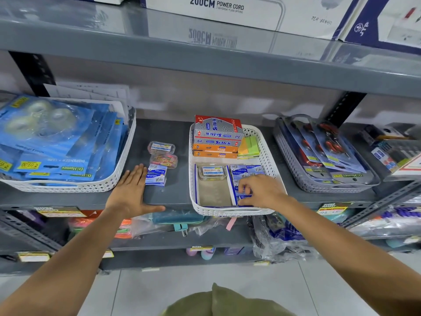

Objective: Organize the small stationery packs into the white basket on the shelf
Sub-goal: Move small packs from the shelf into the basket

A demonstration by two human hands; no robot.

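A white perforated basket (270,160) sits mid-shelf, holding stacked Softek boxes (216,133), sticky notes (249,147), a clear pin box (211,173) and small blue staple packs (247,171). My right hand (262,190) is inside the basket's front right, fingers pinched on a small blue pack (245,192). My left hand (132,190) lies flat and open on the shelf, fingertips beside a little stack of blue staple packs (156,175). Behind that stack stand two clear boxes (163,153) of clips.
To the left stands a big white basket (114,179) full of blue tape dispenser packs. A grey basket (293,156) with scissors packs is on the right. Power cord cartons (227,10) rest on the shelf above. Lower shelves hold bagged goods.
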